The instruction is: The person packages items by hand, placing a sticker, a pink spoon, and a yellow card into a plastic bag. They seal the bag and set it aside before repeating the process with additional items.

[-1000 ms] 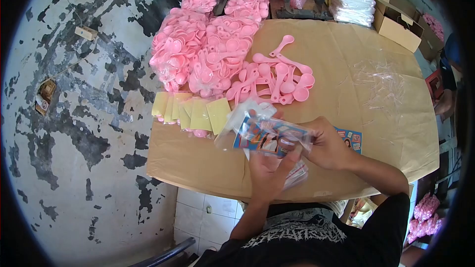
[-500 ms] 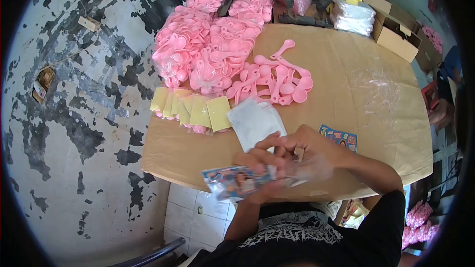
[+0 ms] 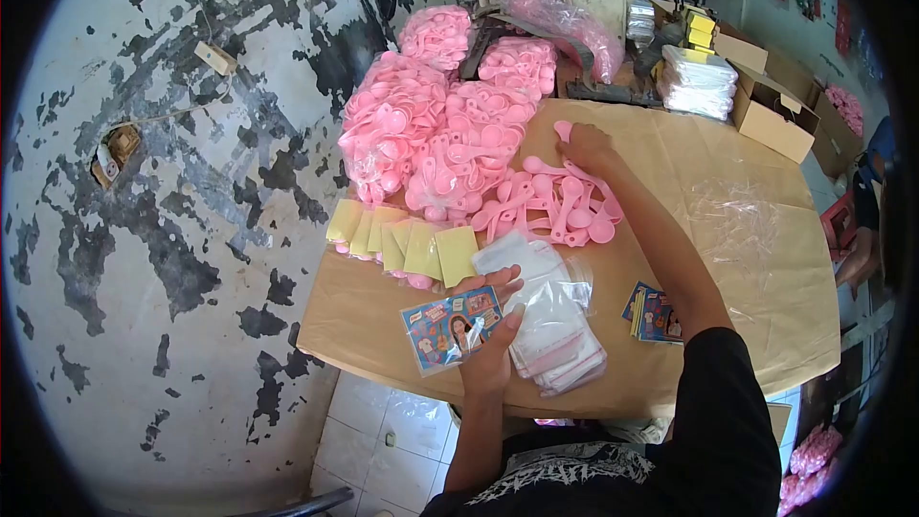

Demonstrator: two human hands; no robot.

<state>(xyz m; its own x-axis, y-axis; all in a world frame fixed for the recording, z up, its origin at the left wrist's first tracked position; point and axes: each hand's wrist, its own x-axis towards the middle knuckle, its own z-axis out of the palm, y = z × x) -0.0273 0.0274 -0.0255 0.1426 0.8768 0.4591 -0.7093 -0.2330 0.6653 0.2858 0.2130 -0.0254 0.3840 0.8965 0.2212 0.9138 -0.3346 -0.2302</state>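
Observation:
My left hand (image 3: 490,345) holds a blue printed card (image 3: 450,327) in a clear plastic bag over the table's near edge, with the thumb at the card's right side and fingers behind it. Farther out, my right hand (image 3: 588,149) is closed on a pink plastic spoon (image 3: 563,129), whose round end sticks out to the left. Just below that hand lies a loose pile of pink spoons (image 3: 546,201). Beside my left hand sits a stack of clear plastic bags (image 3: 555,335).
Large bags of pink spoons (image 3: 392,120) stand at the back left. In front of them is a row of yellow-backed packets (image 3: 421,251). More blue cards (image 3: 659,316) lie on the right. White packs (image 3: 697,81) and a cardboard box (image 3: 775,120) are at the back right.
My right hand has moved from beside my left hand to the far spoon and closed on it. The bagged card stays in my left hand. The view has shifted slightly.

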